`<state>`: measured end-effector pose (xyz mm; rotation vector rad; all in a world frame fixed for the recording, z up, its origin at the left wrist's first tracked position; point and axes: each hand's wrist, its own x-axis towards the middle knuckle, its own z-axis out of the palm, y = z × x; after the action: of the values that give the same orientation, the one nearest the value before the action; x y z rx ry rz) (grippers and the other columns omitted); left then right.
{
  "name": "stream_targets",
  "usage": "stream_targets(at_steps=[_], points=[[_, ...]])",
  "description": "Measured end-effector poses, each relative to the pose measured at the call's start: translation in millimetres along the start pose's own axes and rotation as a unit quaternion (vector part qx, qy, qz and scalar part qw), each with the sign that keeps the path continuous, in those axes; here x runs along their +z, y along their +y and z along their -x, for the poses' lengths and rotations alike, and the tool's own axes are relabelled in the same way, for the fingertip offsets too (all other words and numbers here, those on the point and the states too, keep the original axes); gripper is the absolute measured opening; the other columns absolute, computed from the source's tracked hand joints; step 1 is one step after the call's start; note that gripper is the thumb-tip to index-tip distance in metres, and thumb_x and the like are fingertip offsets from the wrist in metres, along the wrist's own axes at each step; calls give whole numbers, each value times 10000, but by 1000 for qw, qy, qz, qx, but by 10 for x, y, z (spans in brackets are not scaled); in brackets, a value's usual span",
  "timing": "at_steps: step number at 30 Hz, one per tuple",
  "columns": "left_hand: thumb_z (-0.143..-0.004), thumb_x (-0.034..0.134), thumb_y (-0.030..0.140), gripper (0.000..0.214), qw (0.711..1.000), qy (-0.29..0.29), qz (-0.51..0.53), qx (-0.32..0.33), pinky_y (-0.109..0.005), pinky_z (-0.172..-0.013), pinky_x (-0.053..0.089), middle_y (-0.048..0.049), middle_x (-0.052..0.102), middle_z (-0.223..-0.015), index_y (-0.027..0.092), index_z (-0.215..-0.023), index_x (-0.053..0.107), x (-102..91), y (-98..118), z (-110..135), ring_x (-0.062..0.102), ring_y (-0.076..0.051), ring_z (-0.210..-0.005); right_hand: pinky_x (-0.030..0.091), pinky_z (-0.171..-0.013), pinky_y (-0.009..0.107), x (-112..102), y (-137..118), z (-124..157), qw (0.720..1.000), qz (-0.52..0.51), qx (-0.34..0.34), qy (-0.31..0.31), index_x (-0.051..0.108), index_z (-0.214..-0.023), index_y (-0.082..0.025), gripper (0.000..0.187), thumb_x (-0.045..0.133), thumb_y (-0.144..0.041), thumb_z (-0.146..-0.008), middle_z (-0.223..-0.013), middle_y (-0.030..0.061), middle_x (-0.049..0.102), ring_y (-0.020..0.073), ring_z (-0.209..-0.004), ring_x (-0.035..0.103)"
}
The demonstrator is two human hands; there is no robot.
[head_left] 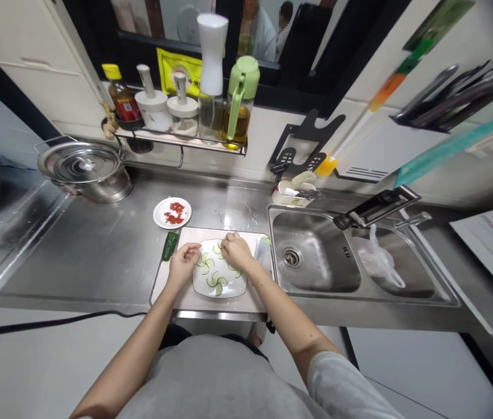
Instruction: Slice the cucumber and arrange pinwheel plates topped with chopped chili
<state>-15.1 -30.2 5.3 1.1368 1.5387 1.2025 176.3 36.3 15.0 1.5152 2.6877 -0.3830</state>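
A white plate (200, 285) lies on a pale cutting board (180, 302). Thin green-edged cucumber slices (217, 283) are set out on it in small pinwheel shapes. Over the plate's upper right part, my right hand (236, 250) has its fingers bent down and together beside a group of slices; whatever is in its fingertips is hidden. At the plate's left rim my left hand (185, 262) is closed in a pinch, and I cannot make out anything in it. A dark green cucumber piece (170, 245) rests at the board's upper left edge. Part of a knife blade (264, 251) appears on the board's right side.
Behind the board stands a small white dish (158, 218) with chopped red bits (175, 213). A double sink (316, 250) is on the right, with a plastic bag (379, 259) in its far basin. A lidded steel pot (93, 174) stands left, below a bottle rack (180, 139).
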Motion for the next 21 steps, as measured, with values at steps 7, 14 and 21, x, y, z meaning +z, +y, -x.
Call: stream_targets(at_steps=[7, 14, 21], points=[[-709, 601, 320, 271, 998, 13, -63, 4, -229, -616, 433, -8, 637, -712, 169, -917, 685, -12, -70, 10, 511, -107, -596, 371, -801, 310, 10, -40, -11, 1000, 15, 1, -9, 674, -943, -175, 210, 474, -178, -877, -1043, 110, 581, 229, -981, 448], [-745, 554, 297, 276, 976, 118, -181, 19, -245, -670, 430, -5, 641, -692, 192, -954, 700, -152, 28, -389, 541, -133, -605, 380, -791, 320, 7, 16, 42, 1000, -24, 6, 15, 681, -941, -190, 205, 484, -194, -881, -1035, 109, 578, 235, -971, 446], [-754, 541, 248, 245, 932, 218, -288, -5, -287, -732, 435, -44, 698, -757, 207, -909, 727, -324, 124, -945, 603, -188, -702, 387, -786, 308, 16, 86, 109, 997, -65, 26, 40, 680, -931, -198, 208, 475, -213, -901, -1012, 93, 571, 222, -960, 445]])
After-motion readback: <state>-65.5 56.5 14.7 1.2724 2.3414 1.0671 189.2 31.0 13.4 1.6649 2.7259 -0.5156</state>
